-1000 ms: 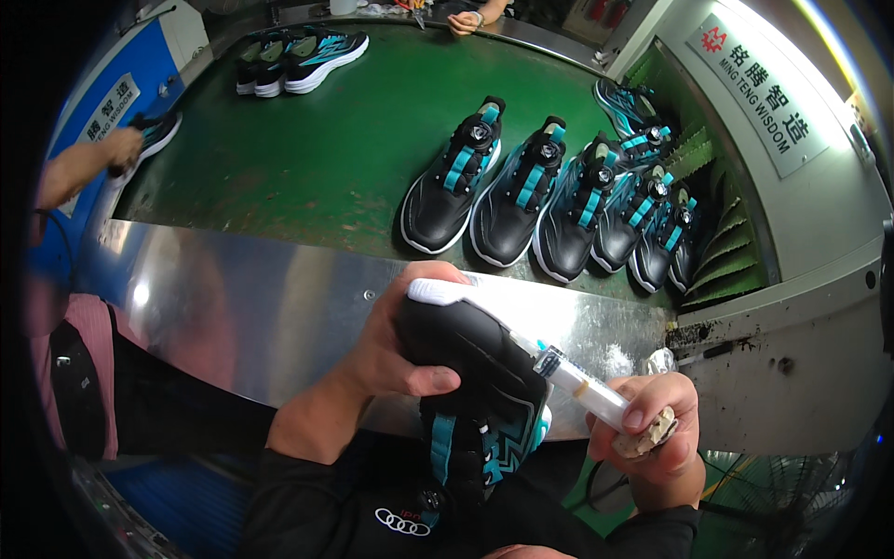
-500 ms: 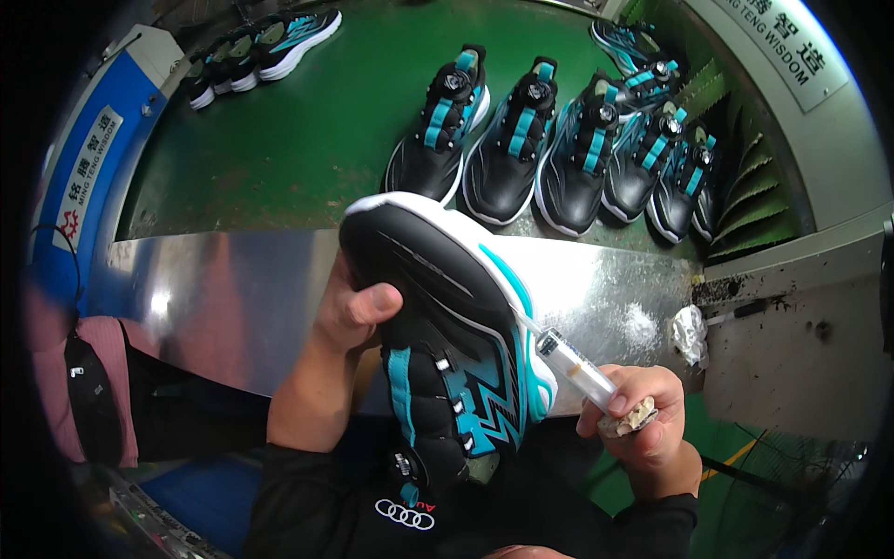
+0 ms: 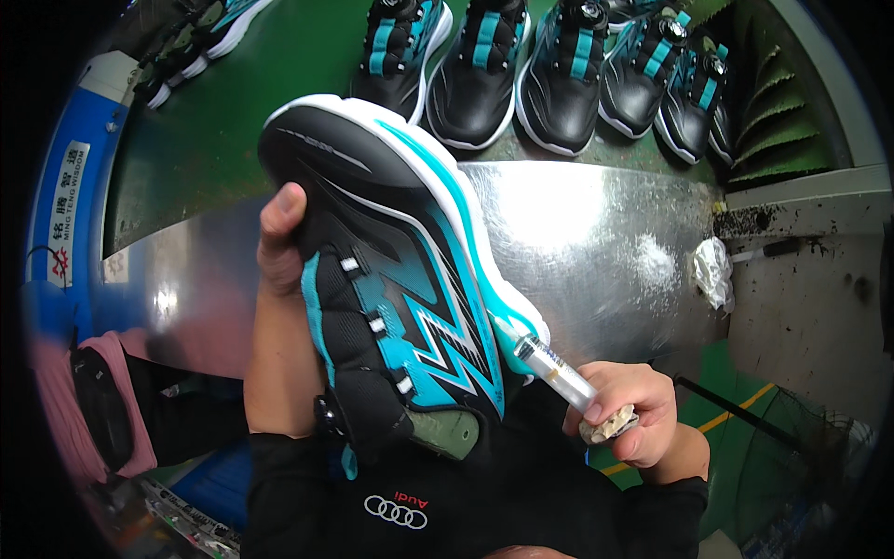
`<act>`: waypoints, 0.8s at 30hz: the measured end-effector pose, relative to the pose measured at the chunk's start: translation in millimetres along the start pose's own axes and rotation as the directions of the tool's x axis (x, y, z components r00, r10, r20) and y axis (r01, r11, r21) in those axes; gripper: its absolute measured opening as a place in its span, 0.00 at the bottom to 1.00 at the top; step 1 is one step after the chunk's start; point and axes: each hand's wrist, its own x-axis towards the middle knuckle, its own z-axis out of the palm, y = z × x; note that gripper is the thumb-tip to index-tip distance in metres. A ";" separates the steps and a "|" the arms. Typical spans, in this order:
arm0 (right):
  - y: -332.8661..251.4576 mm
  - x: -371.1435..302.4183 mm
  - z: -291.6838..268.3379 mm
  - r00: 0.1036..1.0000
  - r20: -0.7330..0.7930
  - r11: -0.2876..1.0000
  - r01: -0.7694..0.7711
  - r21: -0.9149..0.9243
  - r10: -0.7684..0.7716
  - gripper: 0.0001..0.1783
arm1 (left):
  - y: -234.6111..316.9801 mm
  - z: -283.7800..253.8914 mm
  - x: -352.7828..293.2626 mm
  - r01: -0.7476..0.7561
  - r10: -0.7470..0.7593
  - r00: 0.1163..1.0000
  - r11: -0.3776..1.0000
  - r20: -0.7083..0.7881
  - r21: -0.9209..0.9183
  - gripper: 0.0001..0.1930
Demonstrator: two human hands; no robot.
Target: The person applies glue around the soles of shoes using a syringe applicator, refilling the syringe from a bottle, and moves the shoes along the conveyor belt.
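A black and turquoise sneaker (image 3: 396,279) with a white and turquoise sole is held up, toe pointing away and to the left, its side turned toward me. My left hand (image 3: 282,233) grips it from the left, thumb on the upper, other fingers hidden behind. A green shoe last (image 3: 447,432) shows in its opening. My right hand (image 3: 643,401) is closed around a clear syringe (image 3: 562,375) holding a little yellowish matter. The nozzle tip is at the seam between upper and sole near the heel. A crumpled beige lump (image 3: 610,426) covers the plunger end.
Several matching sneakers (image 3: 566,79) stand on the green surface (image 3: 307,84) beyond the metal ledge (image 3: 596,307); more sit far left (image 3: 191,58). Bristly green strips (image 3: 778,102) hang at right. Crumpled white wrapping (image 3: 713,272) and a dark-tipped tool (image 3: 778,250) lie right.
The sneaker has come left and turned, showing more of its side and the last. The syringe tip has shifted along the sole seam toward the heel. The row of sneakers appears higher in view.
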 end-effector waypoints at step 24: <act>29.3 -51.8 -10.1 0.996 -0.037 0.996 0.084 0.004 -0.084 0.18 | 7.2 -3.9 11.0 0.086 -0.047 0.962 0.987 -0.270 0.138 0.24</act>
